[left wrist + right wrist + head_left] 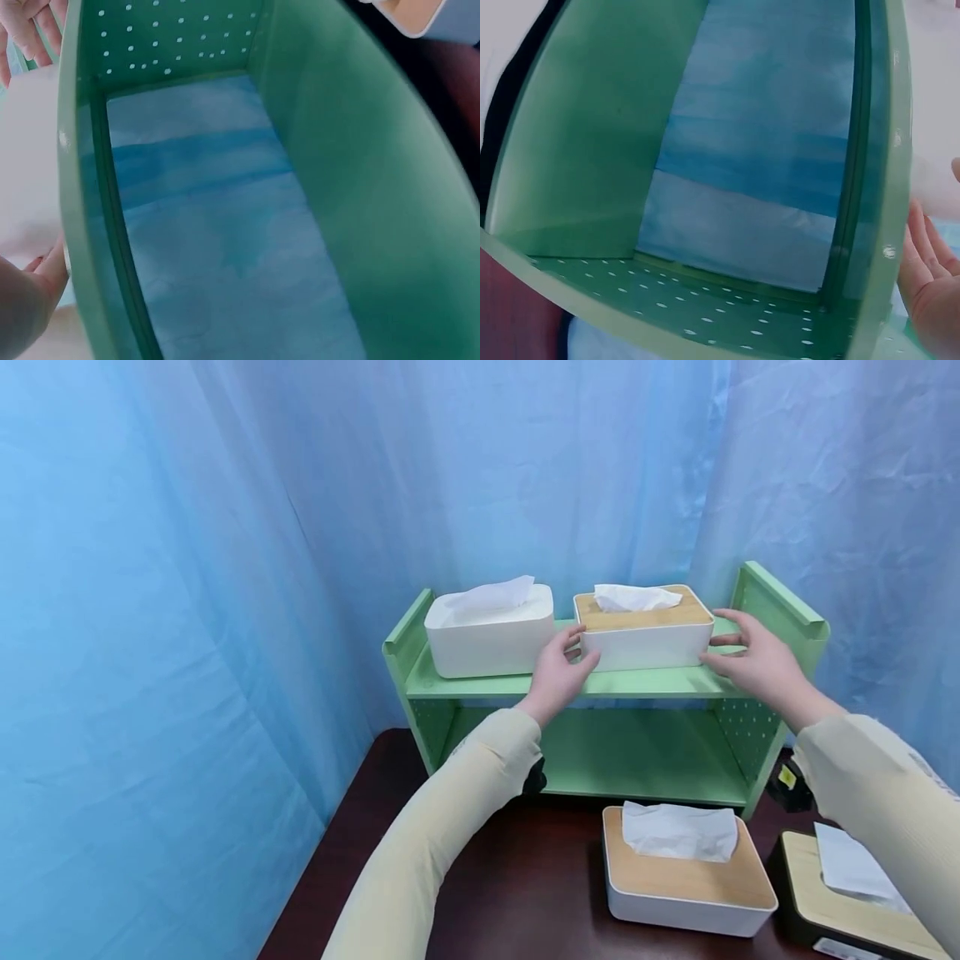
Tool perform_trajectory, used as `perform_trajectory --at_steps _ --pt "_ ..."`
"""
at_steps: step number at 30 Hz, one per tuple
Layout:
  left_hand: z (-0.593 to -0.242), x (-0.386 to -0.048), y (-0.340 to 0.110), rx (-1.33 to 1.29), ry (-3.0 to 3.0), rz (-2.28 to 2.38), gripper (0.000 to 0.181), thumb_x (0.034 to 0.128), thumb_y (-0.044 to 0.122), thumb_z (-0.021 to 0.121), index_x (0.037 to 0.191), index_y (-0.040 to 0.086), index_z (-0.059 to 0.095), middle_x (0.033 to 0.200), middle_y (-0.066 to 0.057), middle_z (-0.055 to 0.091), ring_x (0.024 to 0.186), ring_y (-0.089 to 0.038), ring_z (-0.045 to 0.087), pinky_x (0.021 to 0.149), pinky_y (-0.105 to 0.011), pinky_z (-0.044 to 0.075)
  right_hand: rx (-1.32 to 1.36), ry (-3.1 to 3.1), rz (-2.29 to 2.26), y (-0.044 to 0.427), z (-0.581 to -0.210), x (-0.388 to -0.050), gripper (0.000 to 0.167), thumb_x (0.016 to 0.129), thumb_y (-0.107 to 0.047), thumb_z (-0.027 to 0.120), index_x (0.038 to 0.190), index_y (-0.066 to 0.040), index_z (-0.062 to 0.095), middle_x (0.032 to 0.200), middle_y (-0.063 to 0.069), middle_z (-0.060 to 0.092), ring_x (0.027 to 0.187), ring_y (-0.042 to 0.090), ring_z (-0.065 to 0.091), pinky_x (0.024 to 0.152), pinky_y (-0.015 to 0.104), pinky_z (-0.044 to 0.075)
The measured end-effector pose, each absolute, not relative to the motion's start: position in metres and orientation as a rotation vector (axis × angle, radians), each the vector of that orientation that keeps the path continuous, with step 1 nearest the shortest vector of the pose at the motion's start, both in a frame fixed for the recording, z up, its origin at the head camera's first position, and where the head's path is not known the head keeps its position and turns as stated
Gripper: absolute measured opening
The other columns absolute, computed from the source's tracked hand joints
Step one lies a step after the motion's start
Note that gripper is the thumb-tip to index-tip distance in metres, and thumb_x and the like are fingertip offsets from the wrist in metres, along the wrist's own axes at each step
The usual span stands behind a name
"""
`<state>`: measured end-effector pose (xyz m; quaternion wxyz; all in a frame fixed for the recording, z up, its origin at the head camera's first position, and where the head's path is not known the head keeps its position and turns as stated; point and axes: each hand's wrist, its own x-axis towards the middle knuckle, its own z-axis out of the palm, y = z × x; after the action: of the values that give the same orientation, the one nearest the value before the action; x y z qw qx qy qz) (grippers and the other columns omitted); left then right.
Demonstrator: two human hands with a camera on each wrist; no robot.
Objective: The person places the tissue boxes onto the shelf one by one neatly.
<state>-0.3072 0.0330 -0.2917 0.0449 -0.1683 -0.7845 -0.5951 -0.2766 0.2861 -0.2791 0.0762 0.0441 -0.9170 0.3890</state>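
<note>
On the green rack's (495,686) upper shelf stands a white tissue box with a wooden lid (645,646), a tissue sticking out of its slot. At its left end is my left hand (558,672), fingers by the side and thumb at the front corner. My right hand (761,664) is at the opposite end, fingertips spread beside the right edge. The right wrist view shows the right hand's (934,292) fingers nearly straight by the box wall. In the left wrist view the rack edge hides part of my left hand (30,300).
An all-white tissue box (491,643) stands left on the same shelf. Below, on the dark table (510,877), are another wood-lidded tissue box (690,881) and a black one with a pale lid (862,902), partly behind my right sleeve. Blue curtains (225,568) hang behind.
</note>
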Motion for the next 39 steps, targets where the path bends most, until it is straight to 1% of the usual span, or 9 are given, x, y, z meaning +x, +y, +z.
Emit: perform_trajectory --at_steps 4,7,9,11,14,17,23,31,39 --pt "-0.302 -0.302 0.03 -0.514 -2.338 -1.903 0.046 0.0948 0.016 0.058 0.14 0.017 0.047 0.142 -0.009 0.048 0.126 -0.023 0.051 0.096 -0.036 0.049 0.17 -2.71 1.237 0.286 -0.289 -0.268 0.077 0.095 -0.038 0.052 0.154 -0.014 0.008 0.138 0.032 0.041 0.122 0.047 0.044 0.083 0.048 0.047" --pt "-0.307 -0.297 0.028 -0.507 -2.291 -1.977 0.044 0.0948 0.017 0.058 0.138 0.019 0.05 0.141 -0.007 0.049 0.124 -0.022 0.053 0.096 -0.037 0.048 0.183 -2.652 1.269 0.288 -0.296 -0.261 0.072 0.096 -0.039 0.051 0.153 -0.017 0.013 0.137 0.025 0.045 0.113 0.018 0.056 0.083 0.032 0.049" --pt "-0.308 -0.294 0.028 -0.506 -2.26 -2.023 0.042 0.0946 0.016 0.058 0.136 0.018 0.052 0.14 -0.006 0.051 0.123 -0.022 0.054 0.096 -0.038 0.048 0.19 -2.606 1.27 0.289 -0.299 -0.256 0.068 0.096 -0.038 0.051 0.152 -0.017 0.019 0.13 0.012 0.052 0.101 -0.005 0.055 0.076 0.019 0.047" --pt "-0.309 -0.29 0.029 -0.507 -2.236 -2.062 0.04 0.0947 0.016 0.058 0.135 0.017 0.053 0.137 -0.006 0.053 0.122 -0.022 0.054 0.096 -0.038 0.048 0.193 -2.565 1.264 0.29 -0.302 -0.252 0.065 0.096 -0.038 0.052 0.151 -0.016 0.026 0.119 -0.007 0.055 0.089 -0.021 0.046 0.068 0.009 0.041" --pt "-0.311 -0.282 0.029 -0.507 -2.211 -2.109 0.038 0.0946 0.015 0.058 0.132 0.015 0.055 0.132 -0.006 0.057 0.121 -0.022 0.055 0.096 -0.035 0.048 0.217 -2.503 1.283 0.289 -0.307 -0.245 0.06 0.096 -0.035 0.053 0.148 -0.014 0.032 0.105 -0.028 0.05 0.087 -0.022 0.048 0.067 0.007 0.041" --pt "-0.316 -0.275 0.029 -0.525 -2.179 -2.156 0.037 0.0946 0.013 0.058 0.131 0.013 0.055 0.129 -0.007 0.059 0.118 -0.022 0.057 0.094 -0.033 0.049 0.234 -2.467 1.302 0.289 -0.313 -0.238 0.057 0.096 -0.032 0.054 0.147 -0.014 0.035 0.1 -0.035 0.049 0.087 -0.021 0.049 0.067 0.007 0.041" --pt "-0.335 -0.261 0.026 -0.582 -2.206 -2.131 0.036 0.0951 0.013 0.057 0.131 0.013 0.056 0.124 -0.008 0.061 0.112 -0.018 0.059 0.091 -0.027 0.049 0.285 -2.487 1.293 0.29 -0.336 -0.224 0.054 0.097 -0.024 0.054 0.145 -0.008 0.035 0.1 -0.034 0.051 0.086 -0.022 0.05 0.067 0.007 0.04" --pt "-0.36 -0.245 0.022 -0.596 -2.2 -2.199 0.037 0.0946 0.012 0.058 0.131 0.014 0.055 0.124 -0.008 0.061 0.11 -0.018 0.059 0.091 -0.027 0.049 0.295 -2.552 1.241 0.289 -0.367 -0.207 0.053 0.097 -0.024 0.054 0.144 -0.005 0.036 0.102 -0.033 0.049 0.087 -0.023 0.048 0.066 0.009 0.042" --pt "-0.392 -0.234 0.021 -0.587 -2.235 -2.167 0.036 0.0945 0.012 0.058 0.13 0.011 0.055 0.123 -0.011 0.061 0.107 -0.018 0.059 0.088 -0.024 0.049 0.319 -2.541 1.262 0.287 -0.395 -0.193 0.052 0.096 -0.023 0.056 0.14 0.0 0.039 0.101 -0.035 0.049 0.089 -0.017 0.052 0.069 0.006 0.043"
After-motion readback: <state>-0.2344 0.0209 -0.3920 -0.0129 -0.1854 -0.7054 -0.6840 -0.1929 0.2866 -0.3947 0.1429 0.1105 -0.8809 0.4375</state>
